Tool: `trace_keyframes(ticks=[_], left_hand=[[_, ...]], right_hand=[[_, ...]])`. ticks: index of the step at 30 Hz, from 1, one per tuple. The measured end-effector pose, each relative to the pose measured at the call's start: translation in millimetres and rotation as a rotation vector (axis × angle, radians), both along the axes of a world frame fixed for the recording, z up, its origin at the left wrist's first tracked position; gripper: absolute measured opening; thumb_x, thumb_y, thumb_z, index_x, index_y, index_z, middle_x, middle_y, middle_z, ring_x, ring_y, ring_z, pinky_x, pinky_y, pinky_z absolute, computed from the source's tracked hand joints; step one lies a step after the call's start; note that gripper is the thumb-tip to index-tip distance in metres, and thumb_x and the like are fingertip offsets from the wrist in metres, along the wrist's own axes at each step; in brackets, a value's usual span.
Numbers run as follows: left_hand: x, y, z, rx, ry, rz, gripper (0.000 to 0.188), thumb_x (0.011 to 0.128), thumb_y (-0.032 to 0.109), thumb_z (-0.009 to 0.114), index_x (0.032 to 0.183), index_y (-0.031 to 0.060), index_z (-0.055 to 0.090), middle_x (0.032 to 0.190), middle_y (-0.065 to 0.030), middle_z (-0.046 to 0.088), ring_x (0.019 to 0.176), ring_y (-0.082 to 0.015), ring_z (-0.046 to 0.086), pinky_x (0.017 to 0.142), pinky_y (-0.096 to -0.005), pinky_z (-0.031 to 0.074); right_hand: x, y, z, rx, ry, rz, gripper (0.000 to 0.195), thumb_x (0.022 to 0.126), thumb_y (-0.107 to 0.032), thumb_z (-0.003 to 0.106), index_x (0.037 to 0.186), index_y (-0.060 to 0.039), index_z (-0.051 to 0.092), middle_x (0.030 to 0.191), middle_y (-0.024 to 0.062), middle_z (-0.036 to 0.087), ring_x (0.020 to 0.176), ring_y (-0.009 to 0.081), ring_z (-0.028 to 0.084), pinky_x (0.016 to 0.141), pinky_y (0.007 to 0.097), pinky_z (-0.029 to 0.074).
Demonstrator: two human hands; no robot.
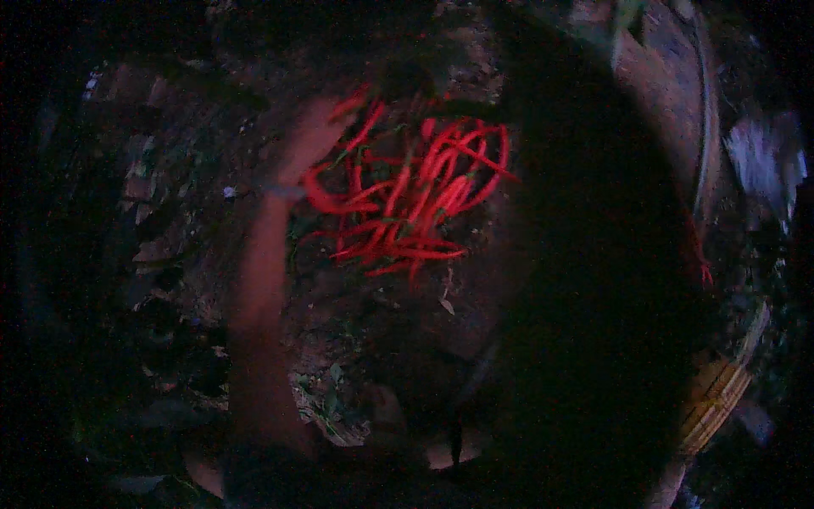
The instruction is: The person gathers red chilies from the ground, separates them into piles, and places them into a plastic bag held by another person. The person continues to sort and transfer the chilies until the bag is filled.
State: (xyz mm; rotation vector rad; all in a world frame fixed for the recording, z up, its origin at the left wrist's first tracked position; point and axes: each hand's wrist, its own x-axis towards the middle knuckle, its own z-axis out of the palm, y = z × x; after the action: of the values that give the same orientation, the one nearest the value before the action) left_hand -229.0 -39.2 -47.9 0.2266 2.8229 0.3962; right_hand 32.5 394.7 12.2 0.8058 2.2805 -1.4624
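Observation:
A tangle of long, thin, curved red pieces (432,172) lies on dark ground before me, with a few green bits among it. What the pieces are made of is hard to tell in this dim light. My left hand (313,137) reaches in at the heap's upper left edge, a band around its wrist. Its fingers are blurred beside a red piece (350,105), and I cannot tell whether they grip it. My right hand is out of view; a large dark shape (604,254) covers much of the right side.
Bare soil with leaf litter (394,305) surrounds the heap. Near the bottom lie some green leaves and pale dry stalks (337,413). At the right edge are a yellow ribbed object (715,397) and a pale blurred sheet (766,159). A long brownish surface (661,83) stretches along the upper right.

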Motion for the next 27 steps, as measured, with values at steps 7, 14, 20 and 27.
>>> trace_keyframes(ticks=[7,14,20,27], left_hand=[[103.6,-33.3,24.2,0.843,-0.743,0.214,0.020,0.084,0.017,0.063,0.099,0.0047,0.061,0.069,-0.0005,0.058,0.056,-0.0045,0.047,0.049,-0.0190,0.036],[162.0,56.7,96.7,0.928,-1.008,0.227,0.019,0.082,0.013,0.062,0.099,0.0039,0.061,0.064,-0.0002,0.058,0.041,-0.0029,0.041,0.037,-0.0187,0.029],[189.9,47.7,32.0,1.480,-0.465,0.720,0.023,0.080,0.013,0.064,0.100,0.0016,0.061,0.072,-0.0041,0.063,0.044,-0.0056,0.046,0.039,-0.0196,0.035],[231.8,189.3,27.4,1.387,-0.286,0.730,0.051,0.088,0.036,0.059,0.124,0.0010,0.048,0.117,-0.0124,0.054,0.107,-0.0209,0.053,0.091,-0.0364,0.044]], right_hand=[[-62.6,-51.1,56.7,-0.148,0.297,0.219,0.056,0.064,-0.001,0.067,0.118,0.0040,0.052,0.101,0.0039,0.061,0.090,0.0121,0.057,0.082,0.0257,0.046],[-82.6,-83.3,41.3,0.062,0.289,0.886,0.052,0.069,-0.012,0.073,0.116,0.0003,0.054,0.087,0.0091,0.063,0.075,0.0109,0.058,0.067,0.0290,0.049],[-63.1,-75.5,-32.0,-0.714,-0.012,0.221,0.022,0.081,-0.001,0.060,0.102,0.0043,0.057,0.076,0.0097,0.064,0.060,0.0144,0.063,0.054,0.0259,0.052],[-15.7,-99.3,-47.2,-0.242,0.239,0.319,0.038,0.076,-0.017,0.072,0.106,0.0021,0.059,0.083,0.0113,0.065,0.074,0.0175,0.061,0.066,0.0319,0.050]])
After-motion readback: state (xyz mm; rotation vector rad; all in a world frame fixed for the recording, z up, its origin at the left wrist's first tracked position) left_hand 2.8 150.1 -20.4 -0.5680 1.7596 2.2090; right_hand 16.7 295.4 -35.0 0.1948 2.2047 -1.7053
